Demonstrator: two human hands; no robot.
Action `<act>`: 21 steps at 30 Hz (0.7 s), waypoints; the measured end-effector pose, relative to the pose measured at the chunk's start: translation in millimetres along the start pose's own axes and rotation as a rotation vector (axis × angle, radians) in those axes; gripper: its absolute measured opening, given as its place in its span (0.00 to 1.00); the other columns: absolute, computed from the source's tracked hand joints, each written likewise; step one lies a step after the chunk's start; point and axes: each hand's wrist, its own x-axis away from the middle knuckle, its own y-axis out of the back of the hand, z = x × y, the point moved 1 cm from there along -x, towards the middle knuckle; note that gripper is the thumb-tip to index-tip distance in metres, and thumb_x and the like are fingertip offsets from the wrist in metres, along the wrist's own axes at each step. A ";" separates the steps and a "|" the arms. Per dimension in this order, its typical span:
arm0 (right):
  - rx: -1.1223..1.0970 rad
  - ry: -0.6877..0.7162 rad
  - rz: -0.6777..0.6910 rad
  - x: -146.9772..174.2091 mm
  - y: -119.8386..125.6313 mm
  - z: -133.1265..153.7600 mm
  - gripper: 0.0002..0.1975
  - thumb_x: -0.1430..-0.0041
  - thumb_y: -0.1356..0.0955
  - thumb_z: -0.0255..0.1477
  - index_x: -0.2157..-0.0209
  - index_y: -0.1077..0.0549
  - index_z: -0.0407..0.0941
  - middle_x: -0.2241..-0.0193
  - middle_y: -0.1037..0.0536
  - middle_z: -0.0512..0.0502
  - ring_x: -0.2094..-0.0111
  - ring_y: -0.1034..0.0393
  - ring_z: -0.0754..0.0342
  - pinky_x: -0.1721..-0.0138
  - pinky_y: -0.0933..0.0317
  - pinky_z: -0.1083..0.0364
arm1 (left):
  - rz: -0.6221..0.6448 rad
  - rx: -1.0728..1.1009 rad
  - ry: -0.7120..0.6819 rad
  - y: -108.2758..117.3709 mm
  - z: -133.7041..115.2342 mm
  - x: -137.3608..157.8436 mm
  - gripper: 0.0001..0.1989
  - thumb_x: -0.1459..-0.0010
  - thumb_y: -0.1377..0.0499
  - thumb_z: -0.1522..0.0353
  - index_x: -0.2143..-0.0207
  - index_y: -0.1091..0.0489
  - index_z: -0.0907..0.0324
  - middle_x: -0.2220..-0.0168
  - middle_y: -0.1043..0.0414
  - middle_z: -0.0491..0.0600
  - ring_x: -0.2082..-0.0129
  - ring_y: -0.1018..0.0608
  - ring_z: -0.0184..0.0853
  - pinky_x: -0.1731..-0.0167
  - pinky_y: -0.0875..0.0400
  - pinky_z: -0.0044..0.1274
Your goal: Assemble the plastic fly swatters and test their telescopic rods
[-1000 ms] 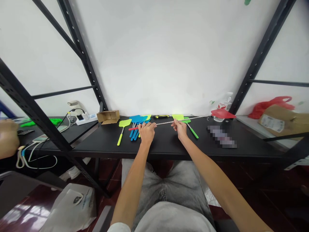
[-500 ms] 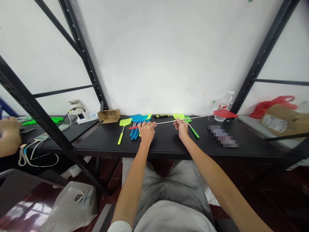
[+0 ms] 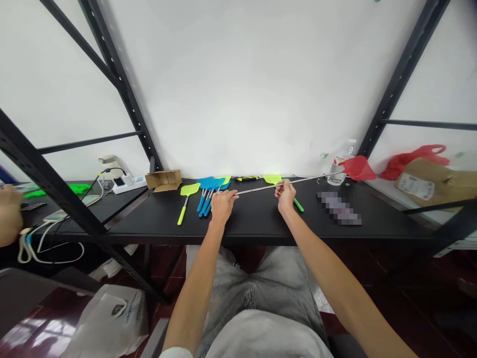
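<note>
Left hand (image 3: 222, 205) and right hand (image 3: 286, 197) hold a red swatter (image 3: 359, 168) (silvery shaft (image 3: 257, 189))

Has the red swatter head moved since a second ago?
Yes, rightward: the red swatter head now reaches farther right past the standing bottle.

The left hand (image 3: 222, 205) and right hand (image 3: 286, 198) hold a red swatter (image 3: 359, 169), head toward three o'clock; blue swatters (image 3: 206, 183) lie at the left hand's ten o'clock.
</note>
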 end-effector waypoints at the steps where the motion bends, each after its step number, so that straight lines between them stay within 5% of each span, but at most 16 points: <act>1: 0.004 0.001 -0.002 0.1 0.1 0.3 0.25 0.45 0.33 0.56 0.72 0.33 0.46 0.82 0.36 0.55 0.83 0.42 0.61 0.85 0.50 0.60 | 0.006 0.004 -0.004 0.3 -0.6 0.1 0.16 0.33 0.48 0.58 0.51 0.24 0.51 0.60 0.21 0.51 0.59 0.24 0.40 0.60 0.39 0.29; 14: 0.044 0.000 0.075 -0.4 2.7 -0.1 0.25 0.45 0.34 0.57 0.72 0.34 0.47 0.82 0.36 0.55 0.83 0.41 0.60 0.85 0.50 0.59 | 0.045 0.019 -0.012 2.6 -6.0 3.0 0.17 0.33 0.49 0.57 0.51 0.24 0.48 0.62 0.20 0.49 0.61 0.21 0.38 0.67 0.38 0.26; 21: 0.080 -0.048 0.239 9.7 -6.7 -4.9 0.27 0.47 0.34 0.59 0.70 0.32 0.47 0.81 0.33 0.54 0.83 0.41 0.60 0.84 0.49 0.59 | 0.087 0.060 -0.050 1.2 -10.8 4.6 0.17 0.32 0.49 0.58 0.49 0.25 0.50 0.57 0.20 0.50 0.59 0.20 0.37 0.68 0.38 0.24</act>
